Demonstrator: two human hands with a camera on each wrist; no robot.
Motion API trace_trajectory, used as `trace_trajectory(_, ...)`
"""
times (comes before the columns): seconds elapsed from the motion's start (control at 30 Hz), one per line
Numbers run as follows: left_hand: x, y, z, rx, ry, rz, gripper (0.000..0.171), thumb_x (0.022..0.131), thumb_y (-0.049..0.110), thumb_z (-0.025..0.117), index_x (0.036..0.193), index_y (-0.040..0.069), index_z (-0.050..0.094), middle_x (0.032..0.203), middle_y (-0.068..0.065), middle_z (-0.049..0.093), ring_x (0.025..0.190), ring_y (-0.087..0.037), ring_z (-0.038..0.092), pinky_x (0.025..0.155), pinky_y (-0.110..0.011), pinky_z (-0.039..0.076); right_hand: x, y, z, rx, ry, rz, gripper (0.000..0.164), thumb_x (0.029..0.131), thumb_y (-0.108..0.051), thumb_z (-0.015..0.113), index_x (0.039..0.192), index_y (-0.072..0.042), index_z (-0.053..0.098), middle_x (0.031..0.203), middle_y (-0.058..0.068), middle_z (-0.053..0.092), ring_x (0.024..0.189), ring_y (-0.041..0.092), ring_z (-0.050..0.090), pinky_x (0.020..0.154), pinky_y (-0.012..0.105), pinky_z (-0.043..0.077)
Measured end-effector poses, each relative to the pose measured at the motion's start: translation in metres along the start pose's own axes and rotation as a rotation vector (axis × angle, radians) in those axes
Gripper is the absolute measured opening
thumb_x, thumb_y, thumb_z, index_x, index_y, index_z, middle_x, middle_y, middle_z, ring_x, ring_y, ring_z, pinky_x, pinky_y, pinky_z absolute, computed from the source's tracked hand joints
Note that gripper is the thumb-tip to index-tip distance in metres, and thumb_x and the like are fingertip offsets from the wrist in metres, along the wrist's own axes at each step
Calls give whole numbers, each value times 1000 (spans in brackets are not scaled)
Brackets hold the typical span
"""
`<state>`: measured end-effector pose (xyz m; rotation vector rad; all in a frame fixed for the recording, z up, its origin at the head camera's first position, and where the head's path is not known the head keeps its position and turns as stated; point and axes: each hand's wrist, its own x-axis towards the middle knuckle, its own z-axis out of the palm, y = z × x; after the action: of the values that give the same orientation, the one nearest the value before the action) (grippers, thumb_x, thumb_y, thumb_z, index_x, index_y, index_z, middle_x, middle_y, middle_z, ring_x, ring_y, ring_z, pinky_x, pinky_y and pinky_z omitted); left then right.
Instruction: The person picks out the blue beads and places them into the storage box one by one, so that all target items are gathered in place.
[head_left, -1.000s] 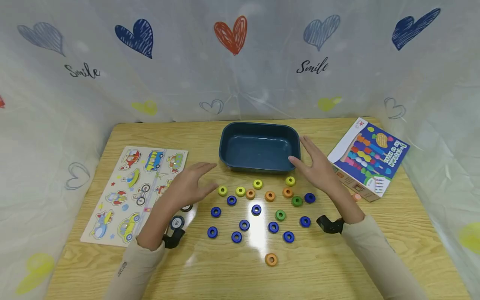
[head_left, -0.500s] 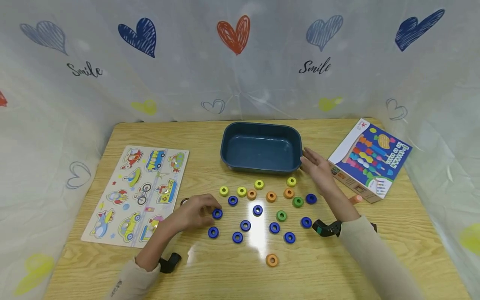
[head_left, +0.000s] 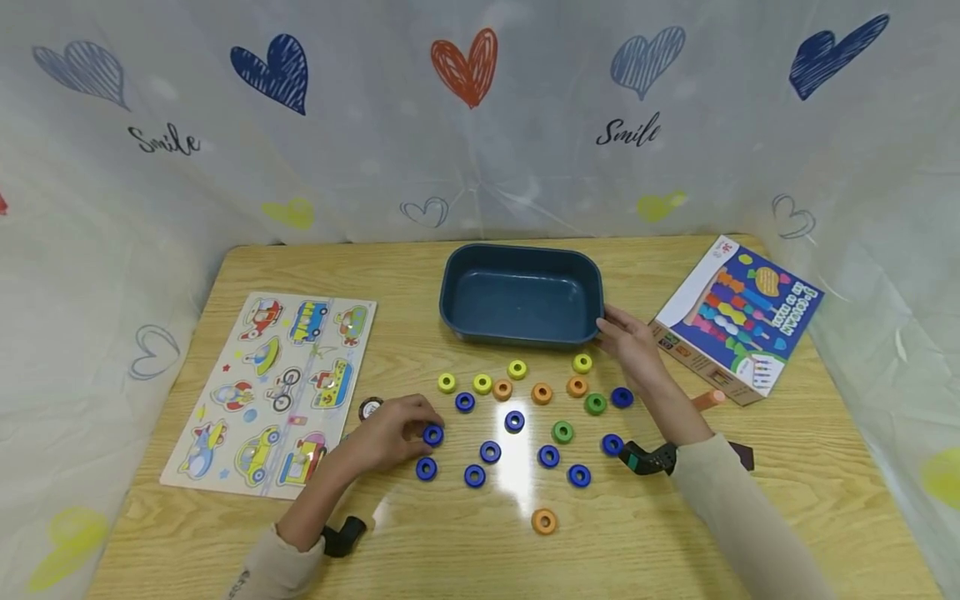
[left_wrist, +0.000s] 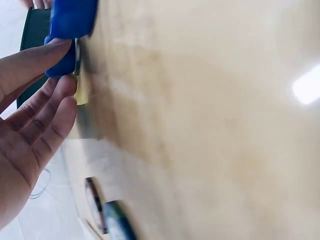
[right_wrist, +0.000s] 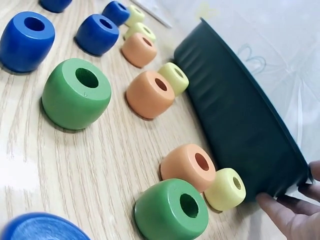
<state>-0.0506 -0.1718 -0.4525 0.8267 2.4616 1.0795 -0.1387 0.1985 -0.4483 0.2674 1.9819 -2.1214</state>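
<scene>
My left hand (head_left: 393,429) pinches a blue bead (head_left: 432,435) between thumb and fingertips, low over the left side of the table. In the left wrist view, that blue bead (left_wrist: 62,64) lies at the fingertips, with a second blue bead (left_wrist: 75,17) close in front. My right hand (head_left: 633,346) touches the near right corner of the dark teal tub (head_left: 517,342) with fairly straight fingers. In the right wrist view, the fingertips lie right at the outside of the tub wall (right_wrist: 240,115). The tub shows nothing inside.
Several blue, yellow, orange and green beads, including a green bead (right_wrist: 77,94) and an orange bead (head_left: 543,522), stand scattered before the tub. A picture puzzle board (head_left: 247,375) lies left, near a round chip (head_left: 370,408). A toy box (head_left: 742,321) and orange cylinder (head_left: 708,400) lie right.
My left hand has come down from above the puzzle board's right edge and taken hold of a blue bead. My right hand has lowered to the tub's near right corner.
</scene>
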Motion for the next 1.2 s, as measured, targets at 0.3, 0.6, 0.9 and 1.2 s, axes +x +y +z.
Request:
trace_trajectory(0.3,21,18,-30,-98,56,6,32,73,4,78,103,5,68,96,4,60,84,-13,58,71,-33,52,-1,2,-2,8,2,10,51,98,-10,45,143,4,24,144,23,27,125,34,37,98,38,38)
trace_trajectory(0.6,65,32,-58,-147,106,73,32,73,7,78,104,9,68,98,3,62,87,-13,58,73,-32,52,-2,1,-2,16,-1,0,51,98,-10,44,143,4,24,144,22,28,125,34,38,98,38,38)
trace_trajectory(0.9,117,33,-78,-182,166,32,34,73,13,80,105,7,69,95,-3,61,86,-21,56,67,-33,50,1,2,-2,33,-8,-17,49,98,-8,45,141,5,28,142,23,31,124,34,39,97,39,38)
trace_trajectory(1.2,168,29,-89,-63,179,-81,34,73,14,80,105,9,69,96,-3,62,86,-18,57,71,-32,48,-2,1,-2,17,-2,-7,49,97,-8,46,141,5,28,140,24,34,123,34,41,98,39,38)
